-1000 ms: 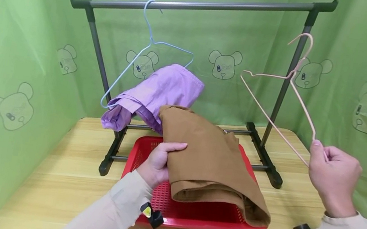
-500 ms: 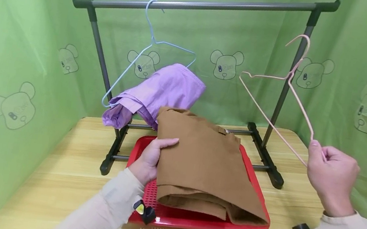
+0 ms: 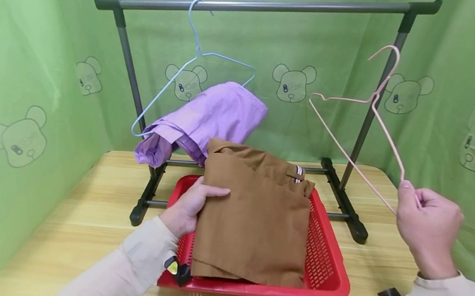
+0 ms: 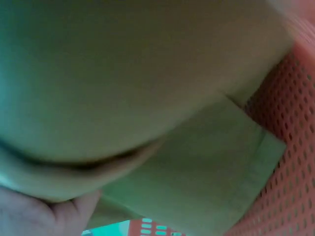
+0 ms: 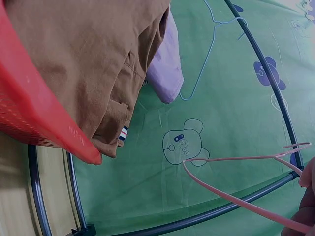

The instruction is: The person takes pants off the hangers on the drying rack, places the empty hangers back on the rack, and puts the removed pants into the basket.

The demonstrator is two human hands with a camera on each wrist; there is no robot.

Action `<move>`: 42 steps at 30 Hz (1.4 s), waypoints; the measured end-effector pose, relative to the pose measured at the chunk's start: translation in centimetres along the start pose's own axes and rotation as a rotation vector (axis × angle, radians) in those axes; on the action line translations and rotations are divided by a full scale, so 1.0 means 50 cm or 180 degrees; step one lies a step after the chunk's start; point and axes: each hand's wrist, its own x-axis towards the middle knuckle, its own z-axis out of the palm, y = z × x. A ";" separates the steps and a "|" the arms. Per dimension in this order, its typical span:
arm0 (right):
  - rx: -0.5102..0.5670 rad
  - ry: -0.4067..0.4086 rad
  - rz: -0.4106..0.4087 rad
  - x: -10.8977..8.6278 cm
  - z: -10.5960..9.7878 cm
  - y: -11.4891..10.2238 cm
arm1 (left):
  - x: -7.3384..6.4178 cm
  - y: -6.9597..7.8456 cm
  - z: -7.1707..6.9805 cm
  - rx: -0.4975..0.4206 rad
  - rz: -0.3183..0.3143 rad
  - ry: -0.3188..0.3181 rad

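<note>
Folded brown trousers (image 3: 255, 217) lie over the red basket (image 3: 330, 264), a striped tab at their waistband. My left hand (image 3: 189, 207) grips their left edge, thumb on top and fingers hidden beneath; in the left wrist view, fingertips (image 4: 74, 211) show under the brown cloth (image 4: 197, 162). Off to the right, my right hand (image 3: 428, 227) holds a pink wire hanger (image 3: 351, 155) by its lower corner, its hook pointing up. The same pink hanger (image 5: 231, 196) crosses the right wrist view, with part of the hand at the edge.
A grey metal rack (image 3: 277, 8) stands behind the basket on the wooden table (image 3: 83, 227). From its bar hangs a blue hanger (image 3: 168, 84) with a folded purple garment (image 3: 219, 114) over it. Green curtains (image 3: 16, 58) with bear prints enclose the back and sides.
The brown trousers have swung down flatter over the basket, their lower folds tucked in and the right side of the basket uncovered. My left hand shifted slightly left; the pink hanger barely moved.
</note>
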 end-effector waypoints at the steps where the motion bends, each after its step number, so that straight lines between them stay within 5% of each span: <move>1: 0.0008 -0.0002 0.0006 0.000 0.000 0.000 | 0.000 0.001 -0.001 0.0045 -0.0039 0.0014; 10: -0.0014 0.0001 0.0045 -0.005 -0.003 0.004 | 0.005 0.023 -0.015 0.0448 -0.0157 -0.0046; 16: -0.0011 0.0033 0.0008 -0.003 -0.004 0.002 | 0.024 0.054 -0.024 0.1091 0.0100 0.0258; 19: -0.0020 0.0032 0.0012 -0.005 -0.005 0.001 | 0.031 0.067 -0.029 0.1710 0.0287 0.0446; 25: -0.0011 -0.0046 0.0073 -0.008 -0.007 -0.001 | 0.035 0.065 -0.033 0.3931 0.0698 0.0503; 28: -0.0011 -0.0063 0.0061 -0.008 -0.007 -0.001 | 0.037 0.058 -0.030 0.4563 0.0805 0.0515; 42: -0.0016 -0.0088 0.0024 -0.006 -0.004 -0.007 | 0.064 0.034 -0.028 0.5433 0.0537 0.0551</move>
